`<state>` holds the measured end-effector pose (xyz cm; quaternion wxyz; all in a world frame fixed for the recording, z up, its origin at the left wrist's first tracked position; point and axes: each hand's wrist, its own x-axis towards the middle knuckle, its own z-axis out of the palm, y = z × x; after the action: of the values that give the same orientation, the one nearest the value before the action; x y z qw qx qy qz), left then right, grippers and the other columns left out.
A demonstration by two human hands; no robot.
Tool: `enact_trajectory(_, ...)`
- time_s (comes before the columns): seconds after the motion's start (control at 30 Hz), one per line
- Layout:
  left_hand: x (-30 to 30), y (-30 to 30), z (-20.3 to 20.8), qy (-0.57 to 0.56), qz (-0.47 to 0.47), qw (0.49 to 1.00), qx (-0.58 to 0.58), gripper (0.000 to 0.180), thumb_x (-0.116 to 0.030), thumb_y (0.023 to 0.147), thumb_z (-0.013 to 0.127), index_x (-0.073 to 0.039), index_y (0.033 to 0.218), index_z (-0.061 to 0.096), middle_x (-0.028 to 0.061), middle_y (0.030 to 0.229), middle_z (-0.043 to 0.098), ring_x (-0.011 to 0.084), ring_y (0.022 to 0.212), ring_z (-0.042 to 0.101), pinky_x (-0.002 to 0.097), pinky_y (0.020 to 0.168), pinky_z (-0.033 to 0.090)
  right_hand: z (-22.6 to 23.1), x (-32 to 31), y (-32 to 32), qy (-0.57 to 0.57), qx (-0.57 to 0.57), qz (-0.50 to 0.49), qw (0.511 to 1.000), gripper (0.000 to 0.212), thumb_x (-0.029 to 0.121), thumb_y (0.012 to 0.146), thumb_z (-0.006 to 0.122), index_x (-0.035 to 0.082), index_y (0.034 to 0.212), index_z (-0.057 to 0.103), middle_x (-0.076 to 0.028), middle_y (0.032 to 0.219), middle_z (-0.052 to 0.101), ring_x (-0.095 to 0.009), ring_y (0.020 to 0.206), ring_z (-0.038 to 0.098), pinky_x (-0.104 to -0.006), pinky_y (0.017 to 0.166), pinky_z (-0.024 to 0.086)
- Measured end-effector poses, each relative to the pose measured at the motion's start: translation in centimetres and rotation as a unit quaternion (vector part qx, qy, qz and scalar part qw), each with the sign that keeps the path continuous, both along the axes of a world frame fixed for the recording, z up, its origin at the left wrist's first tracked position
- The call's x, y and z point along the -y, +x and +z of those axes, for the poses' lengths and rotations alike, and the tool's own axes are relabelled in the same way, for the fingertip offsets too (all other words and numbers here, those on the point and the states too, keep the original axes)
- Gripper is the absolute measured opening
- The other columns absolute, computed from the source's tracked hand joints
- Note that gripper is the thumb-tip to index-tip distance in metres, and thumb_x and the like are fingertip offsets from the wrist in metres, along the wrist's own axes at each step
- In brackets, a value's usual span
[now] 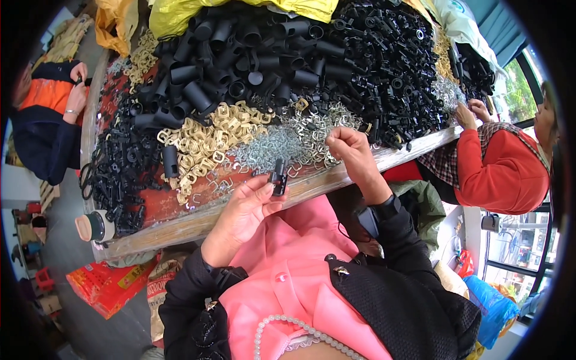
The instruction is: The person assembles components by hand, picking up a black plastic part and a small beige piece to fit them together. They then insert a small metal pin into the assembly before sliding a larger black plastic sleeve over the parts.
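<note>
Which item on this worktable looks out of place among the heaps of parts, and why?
The tan cup-like container lies tipped on its side at the table's near left edge, among small black parts, the only non-part there. The left hand holds a black piece; nothing else stands out.

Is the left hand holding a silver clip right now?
No, the left hand pinches a small black plastic part between thumb and fingers.

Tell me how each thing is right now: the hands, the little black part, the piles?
Left hand: gripping a small black plastic part.
Right hand: pinched shut above the silver clips.
Black tubes: heaped loosely.
Gold clips: heaped loosely.
Table: crowded with parts.
</note>
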<state>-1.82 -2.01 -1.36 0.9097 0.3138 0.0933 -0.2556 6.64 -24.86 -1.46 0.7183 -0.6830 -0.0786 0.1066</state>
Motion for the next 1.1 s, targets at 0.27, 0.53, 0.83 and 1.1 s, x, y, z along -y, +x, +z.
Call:
enact_trajectory(0.27,1.1,0.3,1.5,0.023,0.035,0.998,0.054,0.028,-0.014,0.082,0.055,0.0,0.106,0.051,0.0109,0.097,0.058,0.0149,0.087,0.056,0.0283,0.078,0.045,1.3,-2.3,-3.4,0.06,-0.141,0.161,0.975,0.01,0.008,0.079,0.05,0.001,0.073,0.054,0.002,0.057,0.045,-0.003,0.049,0.036,-0.0177,0.044,0.027)
enact_trajectory(0.53,0.3,-0.1,1.2,-0.041,-0.102,0.988,0.104,0.037,-0.018,0.08,0.057,0.002,0.109,0.047,0.0164,0.097,0.057,0.024,0.09,0.057,0.0323,0.075,0.049,-0.4,-2.4,-4.1,0.286,-0.366,0.248,0.85,0.01,0.007,0.077,0.052,0.0,0.07,0.054,-0.003,0.064,0.051,-0.005,0.047,0.037,-0.0162,0.044,0.03)
enact_trajectory(0.83,-0.4,0.3,0.2,-0.079,-0.08,0.992,0.064,0.038,-0.019,0.08,0.056,0.005,0.109,0.046,0.0153,0.095,0.057,0.023,0.086,0.058,0.0299,0.076,0.049,0.1,-4.7,-5.0,0.252,-0.376,0.179,0.874,0.007,0.005,0.076,0.053,-0.001,0.079,0.053,-0.004,0.071,0.053,-0.006,0.056,0.045,-0.0165,0.048,0.036)
enact_trajectory(1.1,0.0,0.1,0.2,-0.081,-0.04,0.996,0.019,0.037,-0.02,0.082,0.054,0.006,0.108,0.046,0.0159,0.095,0.057,0.022,0.086,0.058,0.029,0.074,0.049,1.2,-4.4,-5.3,-0.229,0.379,0.093,0.892,0.013,0.001,0.072,0.058,0.001,0.085,0.054,-0.008,0.075,0.054,-0.018,0.063,0.054,-0.0242,0.057,0.044)
